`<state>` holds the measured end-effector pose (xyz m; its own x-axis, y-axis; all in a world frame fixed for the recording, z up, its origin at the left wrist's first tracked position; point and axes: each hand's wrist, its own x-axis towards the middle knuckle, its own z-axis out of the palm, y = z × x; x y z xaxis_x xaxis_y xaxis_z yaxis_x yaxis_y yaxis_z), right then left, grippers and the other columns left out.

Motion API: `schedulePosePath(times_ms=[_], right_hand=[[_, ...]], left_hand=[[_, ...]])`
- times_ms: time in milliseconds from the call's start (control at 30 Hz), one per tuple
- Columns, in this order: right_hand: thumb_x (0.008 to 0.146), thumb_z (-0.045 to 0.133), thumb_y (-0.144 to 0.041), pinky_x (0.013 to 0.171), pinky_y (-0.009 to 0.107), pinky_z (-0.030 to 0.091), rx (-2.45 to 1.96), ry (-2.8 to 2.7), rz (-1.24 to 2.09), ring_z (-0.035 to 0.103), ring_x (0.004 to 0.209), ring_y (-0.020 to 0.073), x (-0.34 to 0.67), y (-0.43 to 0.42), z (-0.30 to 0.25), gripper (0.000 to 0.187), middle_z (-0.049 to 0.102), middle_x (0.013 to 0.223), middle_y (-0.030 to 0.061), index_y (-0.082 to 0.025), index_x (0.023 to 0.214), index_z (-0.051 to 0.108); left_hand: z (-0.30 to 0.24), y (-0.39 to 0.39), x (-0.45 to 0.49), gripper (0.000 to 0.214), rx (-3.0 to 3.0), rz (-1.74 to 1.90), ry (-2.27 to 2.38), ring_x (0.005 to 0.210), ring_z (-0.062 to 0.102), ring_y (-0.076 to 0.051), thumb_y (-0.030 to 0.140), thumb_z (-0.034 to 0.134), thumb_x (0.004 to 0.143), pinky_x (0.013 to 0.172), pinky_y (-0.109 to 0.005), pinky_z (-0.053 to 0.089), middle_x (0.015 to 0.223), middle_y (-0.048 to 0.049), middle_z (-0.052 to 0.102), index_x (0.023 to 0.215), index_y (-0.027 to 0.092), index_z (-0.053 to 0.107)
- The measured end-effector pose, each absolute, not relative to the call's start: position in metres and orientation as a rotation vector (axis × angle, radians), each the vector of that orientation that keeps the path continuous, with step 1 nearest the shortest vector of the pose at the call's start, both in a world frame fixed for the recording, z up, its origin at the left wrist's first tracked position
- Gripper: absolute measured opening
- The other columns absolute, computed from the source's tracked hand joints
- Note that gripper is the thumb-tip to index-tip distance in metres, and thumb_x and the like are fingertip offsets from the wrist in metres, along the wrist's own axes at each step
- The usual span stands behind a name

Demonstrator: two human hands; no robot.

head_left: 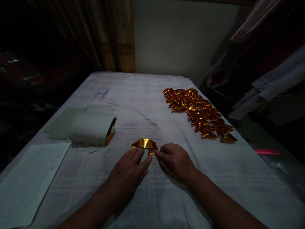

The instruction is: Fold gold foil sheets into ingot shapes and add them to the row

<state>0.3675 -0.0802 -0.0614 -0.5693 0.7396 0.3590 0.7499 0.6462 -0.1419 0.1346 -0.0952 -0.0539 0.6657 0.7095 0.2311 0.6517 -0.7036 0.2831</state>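
Head view: on the table [133, 95], the gold foil piece [145, 143] lies crosswise just beyond the loosely spread left hand [130, 165] and right hand [175, 161], bunched at the foil's right end, grips indeterminable.

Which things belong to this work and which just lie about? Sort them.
Probably in the work:
gold foil piece at the fingers
folded gold pieces, right
curled paper, partly gold

Probably lying about:
pink object, far right
white sheet, left; use unclear
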Motion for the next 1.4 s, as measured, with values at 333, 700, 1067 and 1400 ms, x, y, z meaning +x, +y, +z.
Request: schedulePosePath(times_ms=[333,700,1067,1400], right_hand=[[0.095,0.057,-0.022,0.068,0.034,0.046,-1.091,-2.259,-0.116,0.061,0.082,0.0208,0.358,-0.082,-0.064,0.017,0.07,0.099,0.0079,-0.021,0.105,0.071],[0.096,0.055,-0.017,0.081,0.037,0.053,-1.006,-2.325,0.04,0.067,0.097,0.0235,0.353,-0.079,-0.069,0.018,0.076,0.112,0.0079,-0.019,0.108,0.068],[0.094,0.058,-0.017,0.082,0.039,0.05,-1.052,-2.374,0.089,0.066,0.099,0.0237,0.353,-0.078,-0.064,0.02,0.075,0.116,0.0068,-0.021,0.111,0.069],[0.09,0.058,-0.016,0.087,0.043,0.05,-1.118,-2.353,0.131,0.063,0.109,0.0268,0.354,-0.076,-0.067,0.036,0.069,0.129,0.0088,-0.021,0.124,0.066]], left_hand=[[-0.051,-0.086,0.132,0.026,2.605,0.563,1.126,0.107,0.064,-0.024,0.014,0.06,0.094,0.093,-0.043,0.056,0.119,-0.0074,0.066,0.119,0.021,0.064],[-0.049,-0.082,0.127,0.014,2.493,0.647,1.081,0.102,0.061,-0.021,0.016,0.053,0.098,0.09,-0.037,0.054,0.107,-0.0056,0.065,0.107,0.021,0.063],[-0.061,-0.053,0.08,0.026,2.734,0.694,1.204,0.127,0.057,-0.03,0.021,0.051,0.095,0.108,-0.056,0.044,0.138,-0.0136,0.061,0.12,0.02,0.058],[-0.058,-0.049,0.091,0.026,2.689,0.621,1.155,0.115,0.061,-0.025,0.023,0.05,0.1,0.11,-0.055,0.037,0.127,-0.0072,0.067,0.121,0.025,0.066]])
